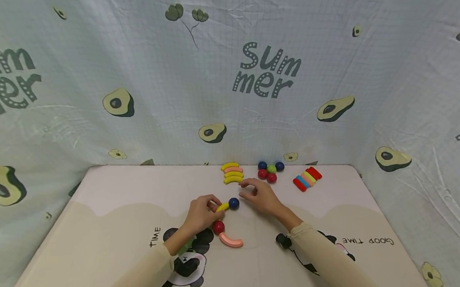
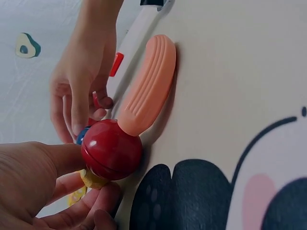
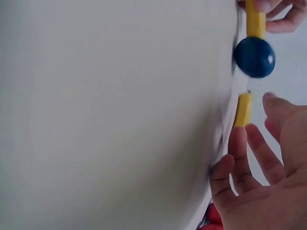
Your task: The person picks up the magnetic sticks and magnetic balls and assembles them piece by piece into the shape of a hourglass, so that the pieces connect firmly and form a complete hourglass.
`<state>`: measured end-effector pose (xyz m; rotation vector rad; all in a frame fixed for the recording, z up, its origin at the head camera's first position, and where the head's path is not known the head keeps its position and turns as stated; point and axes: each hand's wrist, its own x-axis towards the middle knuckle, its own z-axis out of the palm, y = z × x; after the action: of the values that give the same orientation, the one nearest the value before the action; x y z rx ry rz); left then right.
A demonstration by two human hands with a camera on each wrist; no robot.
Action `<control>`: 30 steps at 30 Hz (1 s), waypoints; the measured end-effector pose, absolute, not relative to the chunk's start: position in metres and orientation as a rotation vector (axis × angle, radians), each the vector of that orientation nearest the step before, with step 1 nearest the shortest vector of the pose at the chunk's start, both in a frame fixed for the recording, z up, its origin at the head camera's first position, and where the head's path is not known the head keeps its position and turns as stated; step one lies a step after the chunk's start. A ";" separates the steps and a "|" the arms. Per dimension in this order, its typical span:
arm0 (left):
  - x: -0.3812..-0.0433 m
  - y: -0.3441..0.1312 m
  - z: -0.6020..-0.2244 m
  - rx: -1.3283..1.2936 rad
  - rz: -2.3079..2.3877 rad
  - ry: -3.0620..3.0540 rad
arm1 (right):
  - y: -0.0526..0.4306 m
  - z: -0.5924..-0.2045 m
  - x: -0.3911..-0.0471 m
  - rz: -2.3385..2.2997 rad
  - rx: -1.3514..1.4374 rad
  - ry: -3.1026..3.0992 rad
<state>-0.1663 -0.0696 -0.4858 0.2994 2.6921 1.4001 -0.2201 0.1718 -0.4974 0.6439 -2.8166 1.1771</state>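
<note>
My left hand pinches a yellow stick between thumb and fingers. At the stick's far end sits a dark blue ball, seen close in the right wrist view. Just in front of that hand, a glossy red ball touches one end of a curved pink stick, which has grooves along its side in the left wrist view. To the right of the blue ball is my right hand, its fingers loosely bent and apart, with nothing between them.
Toward the back of the table lies a row of curved yellow and pink sticks. Beside it are several red, blue and green balls, then short coloured sticks farther right. A printed curtain hangs behind the table.
</note>
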 end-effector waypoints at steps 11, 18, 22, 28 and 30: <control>-0.162 -0.077 -0.489 0.293 1.426 2.729 | 0.154 -0.496 -0.246 1.032 0.547 -2.787; -0.160 -0.077 -0.491 0.285 1.455 2.696 | 0.142 -0.495 -0.250 0.984 0.549 -2.851; -0.159 -0.077 -0.491 0.310 1.480 2.685 | 0.141 -0.496 -0.249 0.962 0.566 -2.843; -0.158 -0.078 -0.493 0.307 1.482 2.692 | 0.142 -0.498 -0.251 0.899 0.597 -2.817; -0.158 -0.078 -0.493 0.304 1.474 2.698 | 0.143 -0.499 -0.252 0.863 0.585 -2.836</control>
<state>-0.1575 -0.0780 -0.4929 0.3040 2.6984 1.4741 -0.2516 0.1426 -0.4990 0.5852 -2.8364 0.8626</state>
